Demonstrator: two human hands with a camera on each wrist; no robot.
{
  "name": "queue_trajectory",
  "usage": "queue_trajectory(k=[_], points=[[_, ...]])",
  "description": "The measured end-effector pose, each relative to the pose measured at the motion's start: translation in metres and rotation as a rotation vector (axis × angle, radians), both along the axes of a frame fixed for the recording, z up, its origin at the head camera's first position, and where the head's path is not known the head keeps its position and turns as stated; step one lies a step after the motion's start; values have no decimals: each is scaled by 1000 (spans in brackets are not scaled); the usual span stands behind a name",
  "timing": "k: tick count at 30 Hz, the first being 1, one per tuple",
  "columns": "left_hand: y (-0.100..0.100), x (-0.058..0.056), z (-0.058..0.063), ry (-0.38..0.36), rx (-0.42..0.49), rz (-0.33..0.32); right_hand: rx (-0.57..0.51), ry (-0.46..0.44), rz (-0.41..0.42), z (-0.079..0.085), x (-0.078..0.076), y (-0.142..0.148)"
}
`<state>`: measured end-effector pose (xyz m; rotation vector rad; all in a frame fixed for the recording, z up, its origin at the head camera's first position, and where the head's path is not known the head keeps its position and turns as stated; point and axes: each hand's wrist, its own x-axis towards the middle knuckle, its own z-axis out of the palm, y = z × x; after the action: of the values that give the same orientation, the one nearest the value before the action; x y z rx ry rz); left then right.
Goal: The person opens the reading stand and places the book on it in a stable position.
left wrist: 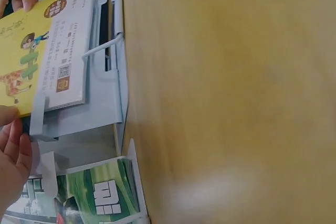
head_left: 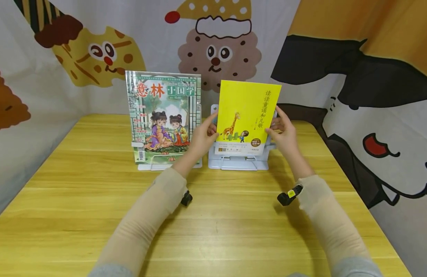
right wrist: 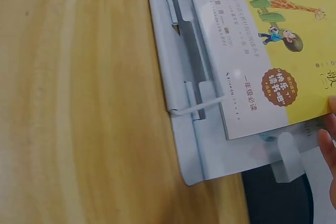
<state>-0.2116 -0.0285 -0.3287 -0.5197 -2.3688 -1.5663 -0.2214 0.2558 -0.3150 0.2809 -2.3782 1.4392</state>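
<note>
A yellow children's book (head_left: 246, 104) with a giraffe on its cover is held between both hands, in front of a pale metal book stand (head_left: 213, 165). My left hand (head_left: 203, 134) pinches its left edge, thumb on the cover. On the opposite edge, my right hand (head_left: 285, 130) pinches it the same way. In the right wrist view, the white lower strip of the book (right wrist: 231, 61) lies behind the stand's wire holder (right wrist: 197, 107). The fingers behind the book are partly hidden.
To the left, an illustrated magazine (head_left: 161, 115) leans upright on a second stand (head_left: 196, 166). Both stands rest toward the back of the wooden table (head_left: 216, 223). Behind them hangs a cartoon-printed curtain (head_left: 158, 50). Small black cameras are strapped at both wrists.
</note>
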Motion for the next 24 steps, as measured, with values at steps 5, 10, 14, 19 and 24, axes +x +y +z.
queue_trajectory(k=[5, 10, 14, 19, 24], points=[[0, 1, -5, -3, -4, 20, 8, -13, 10, -5, 5, -1], [-1, 3, -6, -1, -34, 44, 11, -26, 39, 0, 17, -6], [-1, 4, -6, 2, -61, 51, 8, -19, 56, 8, 27, -12], [-2, 6, -4, -21, -103, 78, 12, -37, 60, 4, 25, -10], [-3, 10, 1, -56, -178, 84, 64, -83, 52, -9, 14, -1]])
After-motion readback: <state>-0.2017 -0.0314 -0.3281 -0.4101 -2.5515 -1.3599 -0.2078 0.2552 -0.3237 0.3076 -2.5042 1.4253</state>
